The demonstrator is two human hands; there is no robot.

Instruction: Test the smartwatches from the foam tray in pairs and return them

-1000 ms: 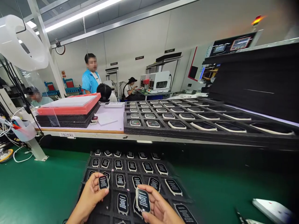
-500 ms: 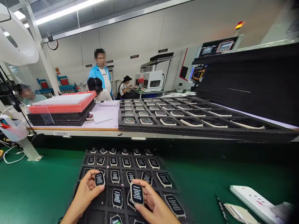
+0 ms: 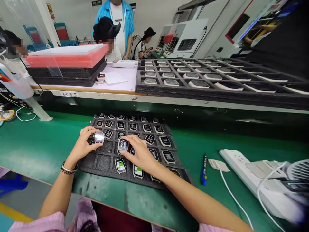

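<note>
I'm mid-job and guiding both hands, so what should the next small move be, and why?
Perhaps tilt the left watch, held in the left hand, slightly: its face shows a bright, pale patch, likely glare, that makes it hard to read, while the right watch, in the right hand, looks darker.

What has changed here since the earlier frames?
Over the black tray, the left hand and the right hand have both shifted left. The left hand's watch now shows bright glare across its screen. The camera has tipped down, revealing more forearm. Still the same: each hand grips a watch, the right hand's watch included.
</note>
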